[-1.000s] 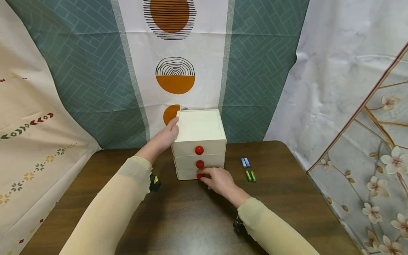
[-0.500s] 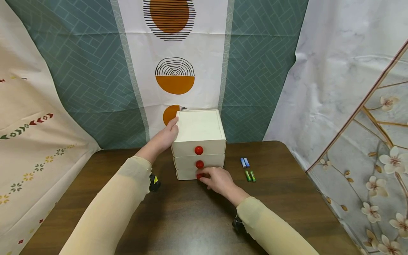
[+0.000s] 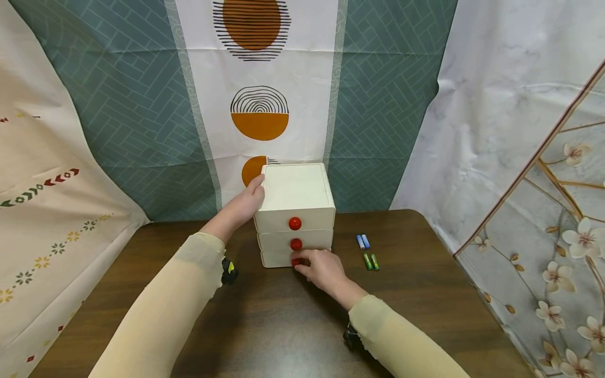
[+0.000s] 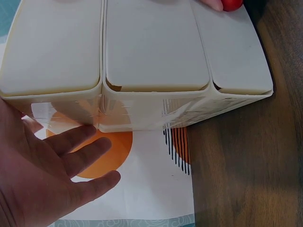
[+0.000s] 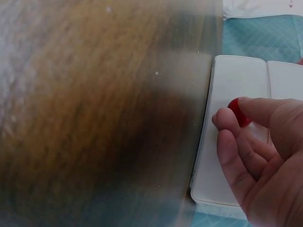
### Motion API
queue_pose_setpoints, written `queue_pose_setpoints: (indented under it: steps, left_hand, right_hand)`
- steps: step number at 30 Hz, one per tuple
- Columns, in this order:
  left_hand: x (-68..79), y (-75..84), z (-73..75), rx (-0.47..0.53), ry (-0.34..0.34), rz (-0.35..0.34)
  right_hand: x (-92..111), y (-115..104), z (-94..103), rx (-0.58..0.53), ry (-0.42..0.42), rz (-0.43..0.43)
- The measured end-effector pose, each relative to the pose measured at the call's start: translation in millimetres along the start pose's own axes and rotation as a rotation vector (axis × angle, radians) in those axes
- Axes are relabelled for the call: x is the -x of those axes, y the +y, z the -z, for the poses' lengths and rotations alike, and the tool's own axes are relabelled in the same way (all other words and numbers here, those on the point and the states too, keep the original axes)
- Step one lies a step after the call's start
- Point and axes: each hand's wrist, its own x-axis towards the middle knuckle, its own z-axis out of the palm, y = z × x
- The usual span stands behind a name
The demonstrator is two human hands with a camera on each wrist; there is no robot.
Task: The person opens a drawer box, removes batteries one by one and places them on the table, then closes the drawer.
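Observation:
A white mini chest of drawers (image 3: 298,186) stands against the back wall, three drawers high, each with a round red knob. My left hand (image 3: 246,203) is at its upper left side, fingers extended along that side wall in the left wrist view. At the lowest drawer (image 3: 275,259), my right hand (image 3: 323,270) pinches the red knob (image 5: 240,112) between thumb and fingertips. The drawer fronts sit about level with one another. Above are the middle knob (image 3: 296,244) and the top knob (image 3: 295,223), both untouched.
Right of the chest on the brown wooden table (image 3: 264,325) lie two blue-and-white batteries (image 3: 363,241) and two green batteries (image 3: 371,261). A patterned cloth (image 3: 260,73) hangs directly behind the chest. Other printed cloths border the table left and right.
My right forearm has shifted slightly to the left, with the fingers still at the bottom knob. The left hand, chest and batteries stay as they were.

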Motion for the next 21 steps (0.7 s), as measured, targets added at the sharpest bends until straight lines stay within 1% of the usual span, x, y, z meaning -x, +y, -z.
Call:
queue_pose_setpoints:
  steps: [6,15,21]
  left_hand:
    - [0.1,0.2,-0.1,0.006,-0.001,0.0]
    - [1.4,1.1,-0.2,0.023,-0.003,-0.018]
    - [2.4,1.5,0.0,0.018,-0.001,-0.022]
  right_hand:
    - [1.4,0.4,-2.2,-0.006,0.019,0.005]
    - [2.8,0.6,-3.9,0.004,0.04,0.014]
    - [2.8,0.5,-4.6,0.015,0.054,0.019]
